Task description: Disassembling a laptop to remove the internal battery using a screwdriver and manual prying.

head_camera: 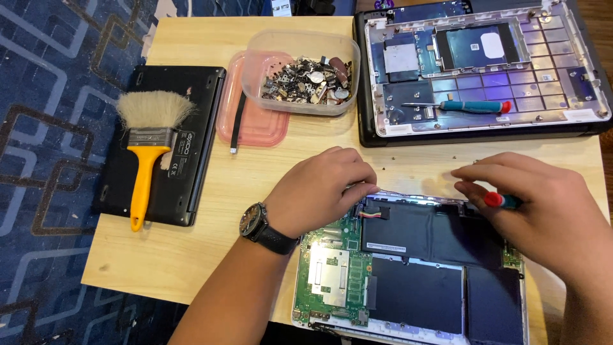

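— So, what does each grip hold?
— Right hand (543,211) closes on a red-tipped screwdriver (501,200) over the opened laptop (415,275); left hand (322,188) curls, fingertips on its top edge.
— Beyond the laptop?
— Clear tub of parts (310,80), paintbrush (150,144) far left on the bench (211,243).

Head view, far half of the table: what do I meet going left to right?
Yellow-handled paintbrush on a black laptop cover → pink lid → clear tub of small metal parts → gutted laptop shell with a screwdriver inside.
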